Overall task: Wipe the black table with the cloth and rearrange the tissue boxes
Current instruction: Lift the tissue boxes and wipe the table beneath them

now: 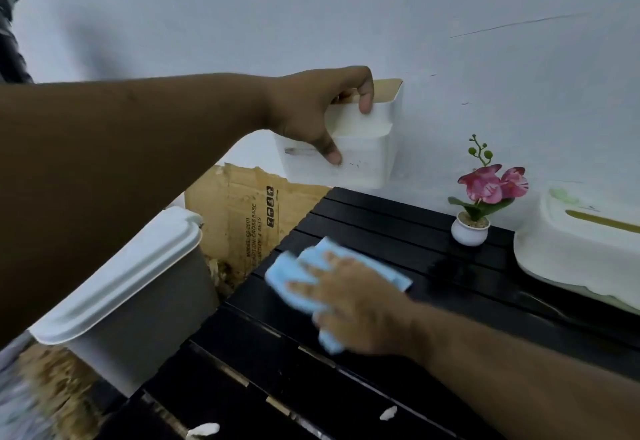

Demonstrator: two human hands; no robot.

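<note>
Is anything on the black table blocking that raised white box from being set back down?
Only the right hand pressing the light blue cloth on the black slatted table, roughly below the white plastic tissue box.

right hand (349,304): blurred; fingers not told apart
cloth (311,266): middle hidden under the right hand
second tissue box (571,249): cut off by the right edge
lifted tissue box (360,155): left part hidden by the left hand (311,110)
carton print (256,228): partly hidden, too small to be read fully
bench (381,218): near part cut off by the bottom edge
</note>
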